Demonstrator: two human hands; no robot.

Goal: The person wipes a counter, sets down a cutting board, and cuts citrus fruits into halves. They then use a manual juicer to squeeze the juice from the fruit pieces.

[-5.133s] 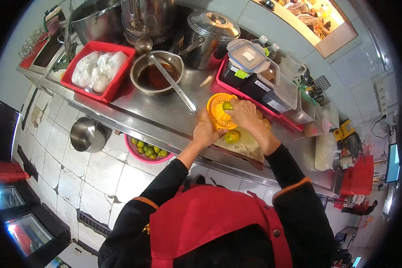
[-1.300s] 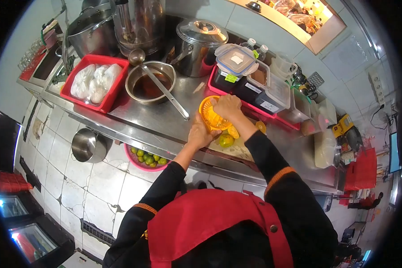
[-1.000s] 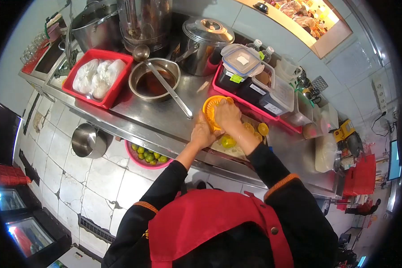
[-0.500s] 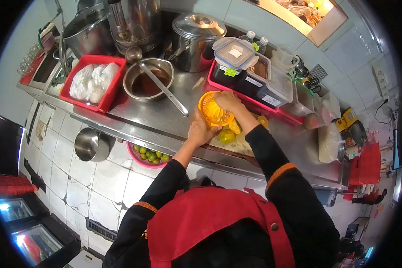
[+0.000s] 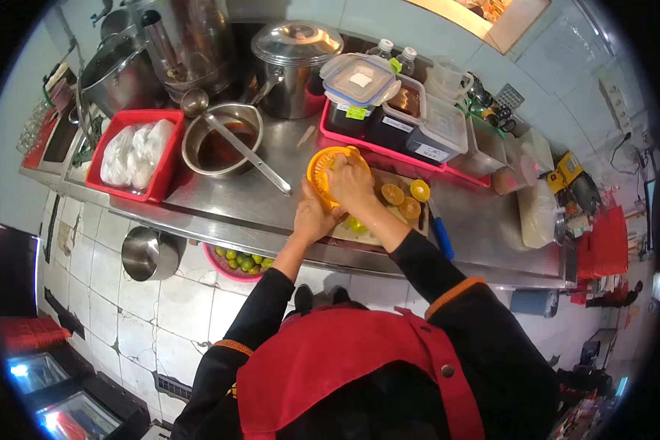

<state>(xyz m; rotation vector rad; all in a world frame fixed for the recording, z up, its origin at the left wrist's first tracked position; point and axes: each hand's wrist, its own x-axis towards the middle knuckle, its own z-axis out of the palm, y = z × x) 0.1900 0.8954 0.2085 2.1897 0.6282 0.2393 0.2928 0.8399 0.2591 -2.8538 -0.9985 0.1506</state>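
A yellow-orange citrus juicer [image 5: 317, 167] rests on the steel counter, at the edge of a cutting board [image 5: 389, 178]. My left hand [image 5: 315, 218] grips the juicer's near left side. Over its ribbed cone, my right hand [image 5: 353, 183] is closed with the fingers pointing down; whatever lies under them is hidden. Cut citrus halves with orange flesh, one of them a bright half [image 5: 419, 190], lie face up right of my right hand. Green citrus peel [image 5: 357, 224] shows below my right wrist. A blue-handled knife [image 5: 441, 238] lies at the board's right side.
Left of the juicer stand a steel bowl [image 5: 191, 150] of brown liquid with a ladle [image 5: 249, 154] across it and a red tray [image 5: 95, 176] of white bags. Lidded containers [image 5: 363, 77] and a lidded pot [image 5: 297, 51] stand behind. A pink basket [image 5: 224, 270] of green citrus sits below the counter.
My right hand has moved from the juicer's far right rim onto its cone. The view has shifted, and the cut halves and blue-handled knife now show. My left hand keeps its hold.
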